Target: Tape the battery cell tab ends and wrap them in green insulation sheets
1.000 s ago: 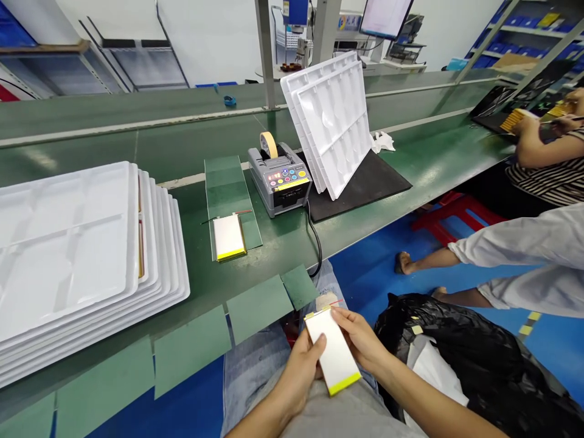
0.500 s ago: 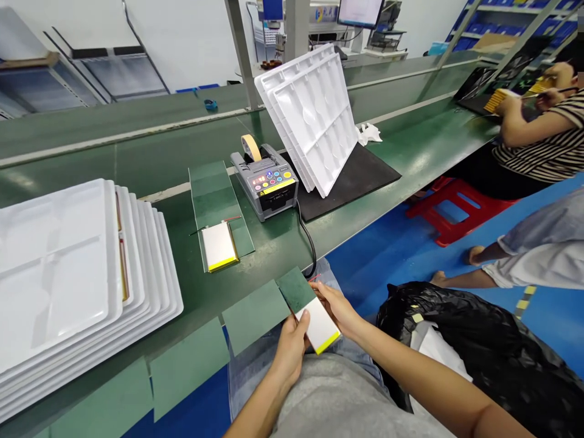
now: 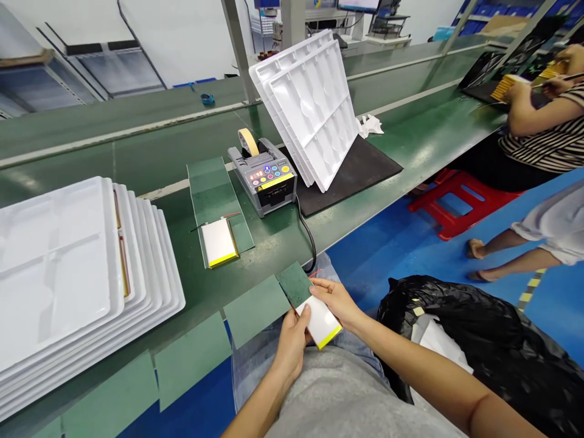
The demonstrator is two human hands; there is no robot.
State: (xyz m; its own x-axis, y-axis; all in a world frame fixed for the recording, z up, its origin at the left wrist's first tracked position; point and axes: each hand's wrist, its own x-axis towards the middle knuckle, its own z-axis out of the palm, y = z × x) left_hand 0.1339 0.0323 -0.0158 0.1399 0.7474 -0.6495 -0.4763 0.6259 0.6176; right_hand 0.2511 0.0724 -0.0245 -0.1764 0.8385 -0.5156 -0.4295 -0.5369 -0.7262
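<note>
A white battery pack (image 3: 322, 321) with a yellow end is held over my lap. My left hand (image 3: 293, 334) grips its left edge, thumb on top. My right hand (image 3: 332, 299) holds its right side, thumb near the lower edge of a green sheet (image 3: 294, 284) that covers the upper part. A red wire shows by my right fingers. Further green sheets (image 3: 256, 310) run in a row to the lower left. On the bench, another white battery pack (image 3: 219, 242) lies on a green strip (image 3: 210, 185). Beside it is a grey tape dispenser (image 3: 264, 177) with a tape roll.
Stacked white trays (image 3: 55, 261) fill the left. White trays (image 3: 314, 115) lean upright on a black mat (image 3: 369, 173). A black cable (image 3: 311, 237) hangs at the bench edge. A black bag (image 3: 483, 340) is at lower right. A co-worker's arm (image 3: 531, 115) and a red stool (image 3: 460, 201) are right.
My right thumb has moved onto the top of the battery pack, by the green sheet's edge. The view has shifted slightly. At the right, a person's legs have moved.
</note>
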